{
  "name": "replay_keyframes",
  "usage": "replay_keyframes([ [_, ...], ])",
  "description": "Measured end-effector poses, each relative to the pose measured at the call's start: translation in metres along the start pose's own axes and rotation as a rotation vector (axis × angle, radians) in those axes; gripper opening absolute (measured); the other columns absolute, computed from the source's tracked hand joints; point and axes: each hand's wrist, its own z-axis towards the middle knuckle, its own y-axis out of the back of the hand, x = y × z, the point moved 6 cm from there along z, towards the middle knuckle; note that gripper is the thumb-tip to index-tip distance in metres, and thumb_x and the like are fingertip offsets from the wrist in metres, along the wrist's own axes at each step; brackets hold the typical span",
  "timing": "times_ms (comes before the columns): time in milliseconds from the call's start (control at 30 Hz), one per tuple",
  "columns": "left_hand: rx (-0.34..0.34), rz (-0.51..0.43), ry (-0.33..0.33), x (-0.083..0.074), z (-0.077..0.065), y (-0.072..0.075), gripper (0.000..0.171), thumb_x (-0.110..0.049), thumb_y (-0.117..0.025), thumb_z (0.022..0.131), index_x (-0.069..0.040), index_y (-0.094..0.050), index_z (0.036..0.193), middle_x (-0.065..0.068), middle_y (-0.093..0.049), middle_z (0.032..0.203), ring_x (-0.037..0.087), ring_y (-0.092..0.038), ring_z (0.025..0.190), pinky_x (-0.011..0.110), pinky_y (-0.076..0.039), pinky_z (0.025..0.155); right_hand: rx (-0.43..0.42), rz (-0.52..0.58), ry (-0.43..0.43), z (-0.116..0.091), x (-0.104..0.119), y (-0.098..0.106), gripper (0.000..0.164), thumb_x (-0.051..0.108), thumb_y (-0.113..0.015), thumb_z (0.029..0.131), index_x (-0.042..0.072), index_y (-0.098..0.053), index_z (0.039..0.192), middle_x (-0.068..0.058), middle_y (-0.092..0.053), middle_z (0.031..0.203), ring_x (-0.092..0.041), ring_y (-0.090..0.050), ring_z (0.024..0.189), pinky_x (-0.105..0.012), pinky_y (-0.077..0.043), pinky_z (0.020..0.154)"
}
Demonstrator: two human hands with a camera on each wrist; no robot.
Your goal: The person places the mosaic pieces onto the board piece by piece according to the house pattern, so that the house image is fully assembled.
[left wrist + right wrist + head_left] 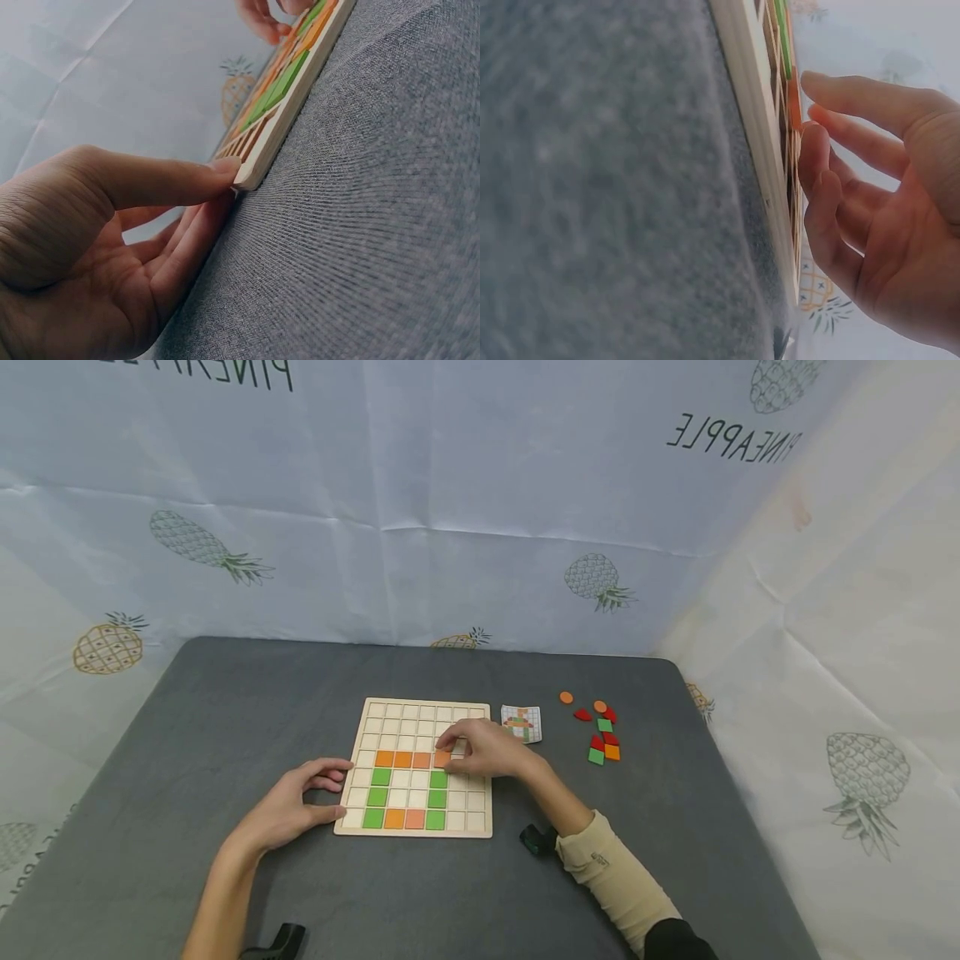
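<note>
A wooden grid board point(468, 822) lies on the table, with orange and green square tiles in some of its cells. My left hand point(281, 806) is at its left edge. In the left wrist view, the thumb point(202, 178) touches the board's corner, with the other fingers close under it. Over the board, my right hand point(487, 747) holds an orange square tile point(442, 759) between thumb and forefinger, at the right end of the orange row. In the right wrist view, that tile point(795, 101) shows between the fingertips, close to the board's surface.
A small printed pattern card point(534, 727) lies just right of the board. Farther right are loose pieces: orange discs point(566, 697), red pieces point(582, 715), green squares point(596, 757) and an orange square point(612, 752). A pineapple-print cloth point(450, 568) hangs behind the grey table point(247, 710).
</note>
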Motion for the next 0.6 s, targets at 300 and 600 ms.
replay_keyframes([
  [300, 0.0, 0.003, 0.016, 0.0019, 0.0014, -0.0005, 0.067, -0.008, -0.09, 0.086, -0.003, -0.061, 0.146, 0.015, -0.065, 0.13, 0.022, -0.065, 0.115, 0.022, -0.055, 0.09, 0.014, 0.005, 0.016, -0.0012, 0.0026, -0.0007, 0.019, 0.016, -0.078, 0.1, 0.014, -0.081, 0.119, -0.003, -0.08, 0.119, -0.005, -0.065, 0.079, -0.022, -0.053, 0.074],
  [600, -0.005, 0.009, 0.004, 0.0019, 0.0014, -0.0004, 0.066, -0.009, -0.09, 0.086, -0.003, -0.062, 0.146, 0.015, -0.066, 0.13, 0.019, -0.066, 0.113, 0.022, -0.055, 0.089, -0.002, 0.021, 0.004, -0.0047, 0.0029, 0.0047, 0.021, 0.018, -0.079, 0.099, 0.014, -0.081, 0.119, -0.003, -0.079, 0.122, -0.005, -0.066, 0.078, -0.022, -0.053, 0.074],
])
